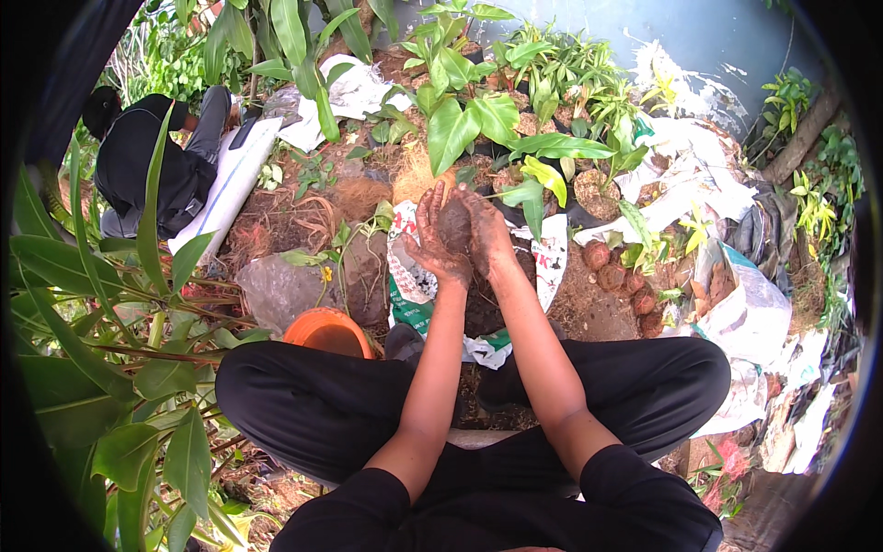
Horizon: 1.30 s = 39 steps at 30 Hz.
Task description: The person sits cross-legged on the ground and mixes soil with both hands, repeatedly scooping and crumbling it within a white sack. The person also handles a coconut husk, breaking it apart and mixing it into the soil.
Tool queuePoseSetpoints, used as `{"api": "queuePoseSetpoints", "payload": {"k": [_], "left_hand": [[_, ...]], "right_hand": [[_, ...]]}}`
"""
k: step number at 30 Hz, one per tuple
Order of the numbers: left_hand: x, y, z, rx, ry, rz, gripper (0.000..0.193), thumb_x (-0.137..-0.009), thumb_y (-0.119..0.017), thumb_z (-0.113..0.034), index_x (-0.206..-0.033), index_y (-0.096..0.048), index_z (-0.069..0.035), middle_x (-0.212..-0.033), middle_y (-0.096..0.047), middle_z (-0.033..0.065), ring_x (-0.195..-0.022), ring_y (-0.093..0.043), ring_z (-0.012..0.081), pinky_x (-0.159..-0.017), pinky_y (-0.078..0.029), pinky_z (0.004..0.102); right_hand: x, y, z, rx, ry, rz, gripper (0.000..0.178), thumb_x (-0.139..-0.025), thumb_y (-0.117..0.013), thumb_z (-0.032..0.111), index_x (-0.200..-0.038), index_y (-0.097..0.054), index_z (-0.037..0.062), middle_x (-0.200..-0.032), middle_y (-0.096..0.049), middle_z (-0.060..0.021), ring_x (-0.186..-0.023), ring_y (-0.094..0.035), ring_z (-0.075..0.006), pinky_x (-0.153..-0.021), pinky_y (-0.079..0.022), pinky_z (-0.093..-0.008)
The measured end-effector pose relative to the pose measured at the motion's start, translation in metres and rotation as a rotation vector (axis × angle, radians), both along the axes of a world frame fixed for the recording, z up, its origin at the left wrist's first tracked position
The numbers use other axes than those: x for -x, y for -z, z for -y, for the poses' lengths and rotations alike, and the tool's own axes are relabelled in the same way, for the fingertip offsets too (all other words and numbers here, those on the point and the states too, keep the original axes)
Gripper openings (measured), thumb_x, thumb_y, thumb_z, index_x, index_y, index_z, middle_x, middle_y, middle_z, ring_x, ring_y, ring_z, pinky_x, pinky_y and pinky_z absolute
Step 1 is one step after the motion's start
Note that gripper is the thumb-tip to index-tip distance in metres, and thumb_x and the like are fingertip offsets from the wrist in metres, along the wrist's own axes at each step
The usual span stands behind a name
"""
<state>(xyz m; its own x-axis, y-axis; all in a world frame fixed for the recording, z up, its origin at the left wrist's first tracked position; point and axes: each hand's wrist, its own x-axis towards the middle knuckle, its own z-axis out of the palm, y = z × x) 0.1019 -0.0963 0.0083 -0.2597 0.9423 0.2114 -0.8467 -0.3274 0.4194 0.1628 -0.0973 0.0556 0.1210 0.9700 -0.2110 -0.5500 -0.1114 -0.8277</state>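
Note:
A rounded lump of dark, moist soil [453,226] sits between my two cupped hands. Dirt coats both palms and fingers. My left hand [430,241] holds the lump from its left side, thumb spread outward. From the other side my right hand [490,241] presses against it, fingers curved along the lump. Beneath them lies an opened white, green and red plastic sack [413,314], with dark soil [484,308] inside it. Part of the sack and its soil is hidden behind my forearms.
An orange pot [328,332] stands by my left knee, near a grey stone [280,286]. Several brown fibrous balls [611,278] lie to the right. Potted plants [469,124] fill the far side. At the far left a person in black [147,161] sits beside a white sack [241,184].

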Motion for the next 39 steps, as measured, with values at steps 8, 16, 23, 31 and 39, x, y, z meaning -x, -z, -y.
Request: {"api": "queuePoseSetpoints", "payload": {"k": [8,16,23,31,39], "left_hand": [[0.011,-0.015,0.007,0.16,0.236,0.222,0.079,-0.087,-0.037,-0.066,-0.135,-0.045,-0.004,-0.134,-0.05,0.0164,-0.125,-0.047,0.0292,-0.108,-0.035,0.0422],[-0.009,-0.008,0.011,0.354,0.171,0.109,0.064,-0.095,-0.038,-0.056,-0.145,-0.034,-0.016,-0.132,-0.05,0.0089,-0.121,-0.05,0.0244,-0.105,-0.036,0.0383],[-0.009,-0.004,0.013,0.312,0.125,0.031,0.066,-0.098,-0.027,-0.054,-0.137,-0.043,-0.003,-0.131,-0.054,0.0141,-0.12,-0.051,0.0271,-0.106,-0.035,0.0383],[-0.01,-0.011,0.012,0.469,0.173,0.352,0.087,-0.081,-0.034,-0.077,-0.129,-0.053,-0.007,-0.132,-0.053,0.0114,-0.121,-0.051,0.0272,-0.104,-0.038,0.0413],[0.025,-0.02,0.011,0.358,0.634,0.311,0.075,-0.077,-0.049,-0.074,-0.124,-0.055,-0.016,-0.128,-0.054,0.0073,-0.116,-0.051,0.0294,-0.102,-0.038,0.0467]], "right_hand": [[0.005,-0.007,0.014,-0.671,0.287,1.074,0.019,-0.077,-0.071,0.012,-0.093,-0.068,0.0031,-0.12,-0.06,-0.0142,-0.112,-0.054,-0.0305,-0.097,-0.041,-0.0422],[-0.001,0.022,0.001,-0.415,0.044,0.5,0.021,-0.088,-0.066,0.02,-0.087,-0.068,-0.001,-0.074,-0.067,-0.002,-0.066,-0.056,-0.0071,-0.063,-0.046,-0.0237],[0.004,0.018,-0.001,-0.259,0.008,0.568,0.028,-0.088,-0.068,0.026,-0.075,-0.068,0.0014,-0.065,-0.061,0.0002,-0.056,-0.05,-0.0056,-0.053,-0.041,-0.0223],[-0.016,0.022,-0.01,-0.084,-0.048,0.596,0.03,-0.089,-0.067,0.029,-0.092,-0.07,-0.0001,-0.08,-0.067,-0.0024,-0.074,-0.056,-0.0082,-0.071,-0.046,-0.0241],[-0.013,-0.003,0.006,-0.594,0.017,1.016,0.026,-0.082,-0.07,0.018,-0.102,-0.071,0.0016,-0.133,-0.054,-0.0143,-0.122,-0.05,-0.0246,-0.101,-0.038,-0.0351]]}}
